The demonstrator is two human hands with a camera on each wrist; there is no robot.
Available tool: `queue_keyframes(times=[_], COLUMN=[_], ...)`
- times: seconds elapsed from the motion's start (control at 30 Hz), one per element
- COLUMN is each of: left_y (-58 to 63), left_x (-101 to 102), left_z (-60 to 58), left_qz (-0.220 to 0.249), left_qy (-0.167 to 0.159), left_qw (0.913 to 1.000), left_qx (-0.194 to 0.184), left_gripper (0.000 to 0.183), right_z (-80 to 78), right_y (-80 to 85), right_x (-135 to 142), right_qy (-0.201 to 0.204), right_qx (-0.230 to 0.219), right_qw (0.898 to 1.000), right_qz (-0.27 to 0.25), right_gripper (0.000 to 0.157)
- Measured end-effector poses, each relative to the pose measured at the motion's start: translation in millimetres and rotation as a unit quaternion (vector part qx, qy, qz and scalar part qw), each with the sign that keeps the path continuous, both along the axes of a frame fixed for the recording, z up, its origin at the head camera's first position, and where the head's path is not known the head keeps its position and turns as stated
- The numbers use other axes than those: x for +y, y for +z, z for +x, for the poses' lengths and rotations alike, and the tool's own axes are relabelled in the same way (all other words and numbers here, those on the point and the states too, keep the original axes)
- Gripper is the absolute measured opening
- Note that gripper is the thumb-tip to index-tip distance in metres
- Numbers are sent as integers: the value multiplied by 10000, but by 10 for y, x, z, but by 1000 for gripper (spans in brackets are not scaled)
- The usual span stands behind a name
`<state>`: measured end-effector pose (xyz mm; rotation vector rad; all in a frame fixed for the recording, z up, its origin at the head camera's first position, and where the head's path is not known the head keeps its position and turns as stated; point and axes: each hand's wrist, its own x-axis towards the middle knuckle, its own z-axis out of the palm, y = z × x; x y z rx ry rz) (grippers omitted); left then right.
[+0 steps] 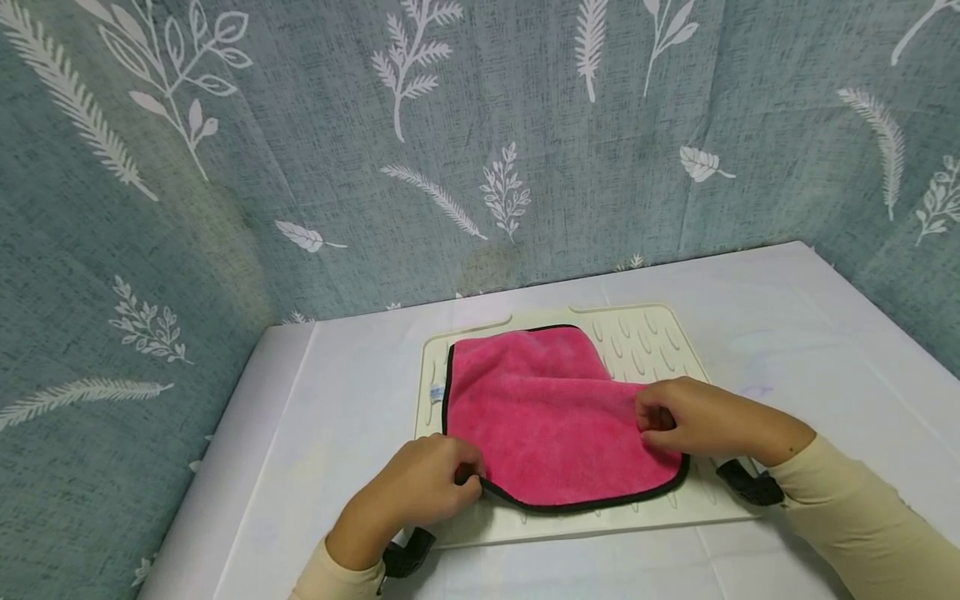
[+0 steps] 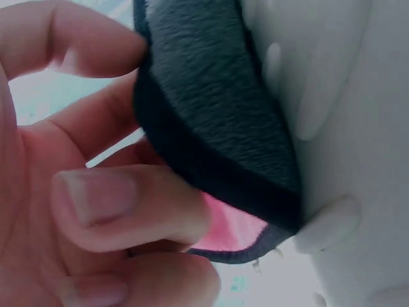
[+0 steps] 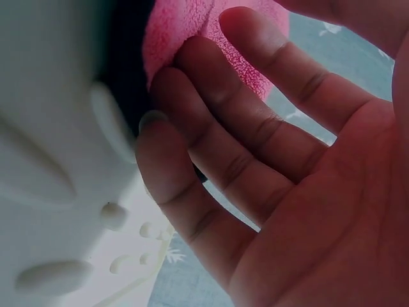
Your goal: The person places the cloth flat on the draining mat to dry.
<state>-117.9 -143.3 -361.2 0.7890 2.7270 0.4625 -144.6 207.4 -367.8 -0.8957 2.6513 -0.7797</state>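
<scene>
A pink towel (image 1: 551,433) with black edging lies partly folded over on a cream ribbed mat (image 1: 645,342). Its dark grey underside (image 2: 204,83) shows in the left wrist view. My left hand (image 1: 427,483) pinches the towel's black edge at the near left, lifting it slightly off the mat. Over the right part of the towel is my right hand (image 1: 693,417), its fingers loosely bent. In the right wrist view, the fingertips (image 3: 176,89) touch the pink fabric and nothing is plainly pinched; the thumb tip is out of view there.
The mat lies on a white-covered table (image 1: 337,392). A blue-grey curtain (image 1: 465,150) with white leaf prints hangs behind and at the sides. A small label (image 1: 437,392) sticks out from the towel's left edge.
</scene>
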Motion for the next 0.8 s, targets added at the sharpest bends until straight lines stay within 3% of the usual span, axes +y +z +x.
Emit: queue_keyframes(times=[0.4, 0.8], left_y=[-17, -53], left_x=[7, -10], left_z=[16, -6], left_qz=[-9, 46], left_qy=[4, -120], left_qw=[9998, 9997], left_qx=[-209, -195], left_gripper=[28, 22], right_z=[14, 19], right_y=[21, 23], right_x=[-9, -23], right_qy=[-17, -173], right_qx=[-42, 117], right_qw=[10000, 9994], right_qz=[-22, 284], right_gripper=[16, 15])
